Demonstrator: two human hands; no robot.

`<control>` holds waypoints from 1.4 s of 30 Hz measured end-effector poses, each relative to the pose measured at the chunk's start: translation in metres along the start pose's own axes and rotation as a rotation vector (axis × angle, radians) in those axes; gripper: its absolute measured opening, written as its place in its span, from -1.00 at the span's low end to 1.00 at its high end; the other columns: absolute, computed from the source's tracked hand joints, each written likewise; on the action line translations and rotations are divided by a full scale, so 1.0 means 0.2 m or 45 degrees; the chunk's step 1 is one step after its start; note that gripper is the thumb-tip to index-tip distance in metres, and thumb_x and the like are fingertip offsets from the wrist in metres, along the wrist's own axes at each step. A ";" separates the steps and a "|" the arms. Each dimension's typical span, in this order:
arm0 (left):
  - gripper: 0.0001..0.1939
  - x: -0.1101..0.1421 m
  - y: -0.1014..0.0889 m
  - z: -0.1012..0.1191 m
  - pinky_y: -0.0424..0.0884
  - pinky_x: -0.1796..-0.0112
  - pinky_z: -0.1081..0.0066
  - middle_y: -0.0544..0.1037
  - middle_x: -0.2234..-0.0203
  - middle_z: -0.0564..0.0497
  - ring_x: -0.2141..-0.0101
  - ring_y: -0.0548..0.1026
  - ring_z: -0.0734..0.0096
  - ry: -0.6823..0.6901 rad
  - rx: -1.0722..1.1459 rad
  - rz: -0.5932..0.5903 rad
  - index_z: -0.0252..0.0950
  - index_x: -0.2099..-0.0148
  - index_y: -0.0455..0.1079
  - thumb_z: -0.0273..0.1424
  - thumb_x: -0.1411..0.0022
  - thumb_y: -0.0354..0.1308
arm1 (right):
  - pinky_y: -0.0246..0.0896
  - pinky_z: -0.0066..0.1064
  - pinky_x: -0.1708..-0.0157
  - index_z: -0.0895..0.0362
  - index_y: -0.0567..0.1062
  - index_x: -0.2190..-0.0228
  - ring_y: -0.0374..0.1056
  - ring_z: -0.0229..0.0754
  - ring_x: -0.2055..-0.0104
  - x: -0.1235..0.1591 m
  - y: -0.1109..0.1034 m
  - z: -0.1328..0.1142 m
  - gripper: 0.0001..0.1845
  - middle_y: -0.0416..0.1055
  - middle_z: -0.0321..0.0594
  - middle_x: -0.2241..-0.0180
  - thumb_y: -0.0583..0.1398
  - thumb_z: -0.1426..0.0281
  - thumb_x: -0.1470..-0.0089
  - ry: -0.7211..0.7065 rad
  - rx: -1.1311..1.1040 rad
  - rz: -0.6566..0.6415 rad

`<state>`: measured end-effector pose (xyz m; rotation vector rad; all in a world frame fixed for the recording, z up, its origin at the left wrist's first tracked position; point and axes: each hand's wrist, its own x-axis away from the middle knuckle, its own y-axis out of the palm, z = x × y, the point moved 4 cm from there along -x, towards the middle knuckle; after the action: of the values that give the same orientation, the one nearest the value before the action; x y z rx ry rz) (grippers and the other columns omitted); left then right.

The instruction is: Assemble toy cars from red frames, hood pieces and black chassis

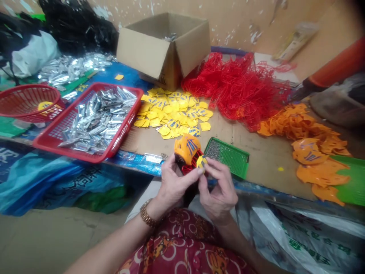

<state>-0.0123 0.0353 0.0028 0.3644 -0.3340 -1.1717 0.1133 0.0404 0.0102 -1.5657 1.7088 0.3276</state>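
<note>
My left hand (172,183) is closed around a toy car (186,149) with an orange shell and red parts, held above the table's front edge. Its thumb rests near a small yellow plastic piece (201,161) on the car's near side. Fingers of my right hand (219,190) pinch that yellow piece against the car. Just right of the hands lies a green tray (244,167) of tiny metal parts, too small to name for sure. Behind the car spreads a heap of yellow plastic pieces (173,110) with dark markings.
A red basket (82,155) of silvery pieces stands left, beside a round red basket (31,89). At the back are an open cardboard box (145,49) and tangled red plastic parts (228,89). Orange shells (309,152) lie right, near another green tray (355,179).
</note>
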 end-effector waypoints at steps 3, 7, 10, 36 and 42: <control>-0.53 0.00 -0.01 -0.02 0.53 0.11 0.36 0.64 0.21 -0.02 0.22 0.60 0.33 -0.185 0.217 0.005 -0.27 0.08 0.45 -0.47 0.09 0.47 | 0.49 -0.11 0.12 0.10 0.51 0.09 0.48 -0.05 0.10 -0.03 -0.01 -0.04 -0.62 0.50 -0.04 0.13 0.31 0.54 -0.02 -0.088 0.083 -0.027; -0.52 0.00 -0.01 -0.02 0.52 0.10 0.33 0.63 0.28 0.01 0.25 0.61 0.30 -0.315 0.384 0.010 -0.26 0.09 0.45 -0.47 0.12 0.45 | 0.52 -0.15 0.17 0.12 0.50 0.15 0.46 -0.07 0.14 -0.07 -0.02 -0.09 -0.63 0.47 -0.06 0.20 0.36 0.52 0.05 -0.200 0.173 -0.042; -0.50 0.00 0.00 -0.02 0.53 0.11 0.28 0.62 0.34 0.03 0.28 0.61 0.27 -0.370 0.469 0.021 -0.26 0.09 0.45 -0.49 0.15 0.43 | 0.53 -0.12 0.17 0.11 0.49 0.20 0.46 -0.05 0.13 -0.09 -0.01 -0.11 -0.67 0.46 -0.10 0.24 0.37 0.49 0.07 -0.244 0.203 -0.048; -0.63 0.01 -0.03 -0.07 0.53 0.19 0.41 0.64 0.45 0.03 0.41 0.56 0.39 -0.584 0.638 0.097 -0.33 0.29 0.51 -0.51 0.26 0.45 | 0.53 -0.09 0.14 0.15 0.45 0.25 0.40 -0.04 0.15 -0.09 0.03 -0.13 -0.70 0.43 -0.10 0.29 0.36 0.47 0.07 -0.360 0.285 -0.030; -0.47 -0.01 -0.01 -0.08 0.51 0.03 0.23 0.66 0.42 -0.01 0.29 0.62 0.17 -0.671 0.681 0.098 -0.35 0.15 0.50 -0.50 0.30 0.40 | 0.48 -0.03 0.07 0.16 0.42 0.19 0.42 -0.04 0.17 -0.08 0.02 -0.14 -0.61 0.45 -0.10 0.28 0.38 0.42 0.09 -0.304 0.227 -0.050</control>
<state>-0.0077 0.0372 -0.0128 0.4971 -1.1235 -1.0789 0.0979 0.0357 0.0382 -1.3702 1.4790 0.3193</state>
